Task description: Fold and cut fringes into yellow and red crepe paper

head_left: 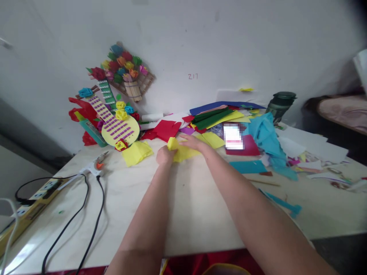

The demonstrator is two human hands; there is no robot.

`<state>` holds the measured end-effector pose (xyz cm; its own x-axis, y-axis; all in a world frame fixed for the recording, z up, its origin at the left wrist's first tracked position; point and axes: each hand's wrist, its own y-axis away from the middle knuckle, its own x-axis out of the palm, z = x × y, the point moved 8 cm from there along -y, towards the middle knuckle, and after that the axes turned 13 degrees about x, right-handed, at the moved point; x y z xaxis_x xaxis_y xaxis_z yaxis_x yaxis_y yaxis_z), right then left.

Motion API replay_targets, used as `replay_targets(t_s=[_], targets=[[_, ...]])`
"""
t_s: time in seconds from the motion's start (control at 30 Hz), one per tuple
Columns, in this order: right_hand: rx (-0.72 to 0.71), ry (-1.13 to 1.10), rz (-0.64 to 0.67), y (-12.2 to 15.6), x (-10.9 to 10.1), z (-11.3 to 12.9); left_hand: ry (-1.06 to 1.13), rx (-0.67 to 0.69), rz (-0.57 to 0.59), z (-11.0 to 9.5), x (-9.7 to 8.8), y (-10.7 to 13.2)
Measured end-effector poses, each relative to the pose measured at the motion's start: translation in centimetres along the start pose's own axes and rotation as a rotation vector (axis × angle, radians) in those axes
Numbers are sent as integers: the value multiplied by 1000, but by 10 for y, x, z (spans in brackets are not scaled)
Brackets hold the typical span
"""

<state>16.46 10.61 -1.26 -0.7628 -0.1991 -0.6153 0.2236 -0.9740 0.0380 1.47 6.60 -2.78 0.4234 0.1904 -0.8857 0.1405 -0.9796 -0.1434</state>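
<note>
1 yellow sheet (187, 154), on the bench (200, 214) between my hands; left end raised in a fold.
1 left grip (164, 156), mine: clamped on that raised end.
1 right grip (191, 142), mine: at the sheet's far edge, fingers stretched leftward; whether they pinch it, I cannot tell.
1 spare yellow piece (137, 153), creased, left of my left grip.
1 red paper (165, 131), just behind the sheet.
1 guitar-shaped craft (120, 130), purple-striped, paper flowers attached, propped upright at the back left.
1 glue gun (93, 167), white, nearer me on the left.
1 crimson sheet (249, 147), to my right.
</note>
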Motion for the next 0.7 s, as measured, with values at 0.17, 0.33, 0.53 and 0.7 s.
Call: replay_targets(t_s=[0.17, 0.33, 0.53, 0.7], targets=[[165, -119, -312, 8, -54, -13, 53, -3, -9, 4, -3, 0], [316, -22, -543, 41, -88, -37, 87, 5, -36, 7, -2, 2], [414, 143, -625, 76, -109, -52, 111, 19, -96, 8, -3, 7], [467, 323, -564, 92, -126, -57, 103, 7, -94, 7, -5, 8]])
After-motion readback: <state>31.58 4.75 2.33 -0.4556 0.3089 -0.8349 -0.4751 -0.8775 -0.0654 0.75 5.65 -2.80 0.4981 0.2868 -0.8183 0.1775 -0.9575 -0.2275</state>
